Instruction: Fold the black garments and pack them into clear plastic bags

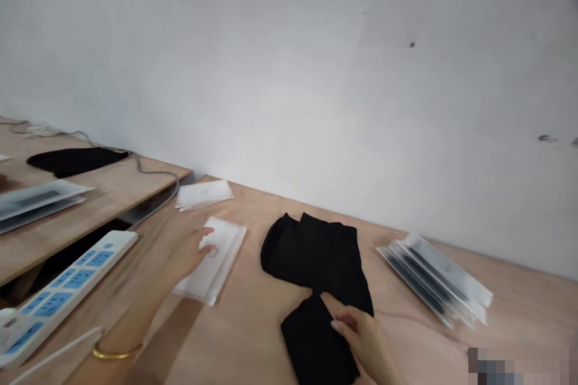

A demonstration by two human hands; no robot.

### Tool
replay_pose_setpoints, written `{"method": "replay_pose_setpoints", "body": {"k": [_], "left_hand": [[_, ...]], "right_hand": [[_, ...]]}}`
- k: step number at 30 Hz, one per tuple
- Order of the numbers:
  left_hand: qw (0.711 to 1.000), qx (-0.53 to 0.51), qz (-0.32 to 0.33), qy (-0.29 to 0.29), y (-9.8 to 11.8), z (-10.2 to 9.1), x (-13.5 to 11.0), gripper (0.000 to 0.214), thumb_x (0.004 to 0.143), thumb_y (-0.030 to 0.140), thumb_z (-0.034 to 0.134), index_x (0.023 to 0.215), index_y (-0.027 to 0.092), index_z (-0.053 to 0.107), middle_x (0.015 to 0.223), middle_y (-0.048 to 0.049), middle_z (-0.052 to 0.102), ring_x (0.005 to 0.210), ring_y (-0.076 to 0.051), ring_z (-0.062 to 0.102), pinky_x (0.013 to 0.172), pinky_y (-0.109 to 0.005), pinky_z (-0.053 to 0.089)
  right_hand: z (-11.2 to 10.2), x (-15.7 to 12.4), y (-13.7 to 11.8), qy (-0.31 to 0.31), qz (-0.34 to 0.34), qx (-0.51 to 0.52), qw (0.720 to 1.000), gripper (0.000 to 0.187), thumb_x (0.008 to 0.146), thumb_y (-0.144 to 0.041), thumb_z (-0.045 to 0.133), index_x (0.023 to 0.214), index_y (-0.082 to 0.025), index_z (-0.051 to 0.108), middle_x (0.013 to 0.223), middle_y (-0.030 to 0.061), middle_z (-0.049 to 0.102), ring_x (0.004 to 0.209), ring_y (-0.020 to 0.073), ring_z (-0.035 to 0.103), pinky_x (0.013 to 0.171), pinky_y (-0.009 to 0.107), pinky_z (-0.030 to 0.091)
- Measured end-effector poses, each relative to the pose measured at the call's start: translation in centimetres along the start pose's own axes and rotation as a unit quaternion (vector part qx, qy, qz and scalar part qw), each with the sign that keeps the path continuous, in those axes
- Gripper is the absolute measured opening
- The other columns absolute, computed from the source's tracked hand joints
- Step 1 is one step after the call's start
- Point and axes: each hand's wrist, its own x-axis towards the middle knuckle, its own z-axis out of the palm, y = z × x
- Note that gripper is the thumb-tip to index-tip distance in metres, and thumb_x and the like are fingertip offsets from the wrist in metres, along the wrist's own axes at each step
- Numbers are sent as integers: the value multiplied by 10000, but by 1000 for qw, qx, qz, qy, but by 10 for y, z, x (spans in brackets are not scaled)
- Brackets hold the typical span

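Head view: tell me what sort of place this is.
Probably a small packing workshop: black fabric lies on a plywood bench beside a stack of clear plastic packets, with a power strip nearby.

The black cloth garment (311,252) looked matt and soft, the clear plastic sleeve (221,271) thin and faintly glossy. The worktop (253,343) was pale plywood, smooth with visible grain; the power strip (67,295) was smooth white plastic, and the bangle (117,352) polished gold-coloured metal.
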Motion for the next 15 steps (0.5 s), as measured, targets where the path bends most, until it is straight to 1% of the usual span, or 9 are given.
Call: {"method": "replay_pose_setpoints", "body": {"k": [2,4,6,8,9,11,13,14,15], "left_hand": [[995,-46,69,-50,29,12,-15,346,790,270,511,1109,181,610,1174,-71,638,1083,-226,581,970,-330,406],[979,-97,139,-110,63,21,-31,326,810,239,498,1110,207,620,1158,-53,645,1083,-214,578,969,-325,402],[959,-130,184,-170,97,30,-49,310,819,221,504,1101,235,631,1149,-37,646,1082,-211,573,955,-320,402],[942,-145,210,-218,126,39,-67,299,811,221,537,1093,257,631,1121,-24,650,1049,-214,581,925,-317,409],[934,-150,220,-240,137,45,-76,321,801,224,562,1115,268,616,1128,-18,643,1041,-213,580,917,-313,407],[923,-147,221,-280,152,56,-96,371,773,222,605,1140,276,587,1136,-13,629,1025,-211,576,894,-303,407],[920,-131,194,-313,157,66,-115,349,753,215,623,1098,264,588,1081,-9,637,973,-204,584,829,-283,423],[919,-122,177,-331,156,70,-124,303,748,220,628,1047,257,599,1013,0,650,924,-196,593,776,-268,429],[915,-116,163,-350,155,72,-132,248,743,229,636,989,253,608,930,14,659,873,-187,598,721,-252,428]], "right_hand": [[-1,1,-7,-29,-23,-18,999,136,728,-282,544,620,-217,596,577,-11,638,609,185,624,579,269,439],[-4,3,-15,-21,-57,-14,998,160,754,-266,500,606,-219,537,552,-28,580,571,157,573,545,248,398],[-10,2,-21,3,-80,-3,997,188,794,-306,455,632,-224,507,541,-37,537,544,143,530,530,241,376],[-19,-4,-24,28,-68,-6,997,252,810,-379,436,613,-228,479,510,-37,503,518,141,503,517,243,363],[-23,-10,-24,24,-43,-11,999,293,814,-414,428,590,-229,467,492,-33,495,499,140,494,503,244,356],[-28,-24,-24,-24,37,-28,999,374,821,-463,410,534,-228,458,451,-23,493,448,135,483,469,241,342],[-27,-39,-23,-95,104,-43,989,388,817,-450,430,509,-220,481,421,-17,503,415,131,491,457,237,340],[-24,-44,-23,-105,114,-52,987,348,800,-410,468,512,-216,495,426,-16,516,428,133,508,470,236,347],[-21,-48,-23,-96,106,-58,988,286,774,-352,507,525,-211,512,451,-13,539,465,137,532,493,233,355]]}}
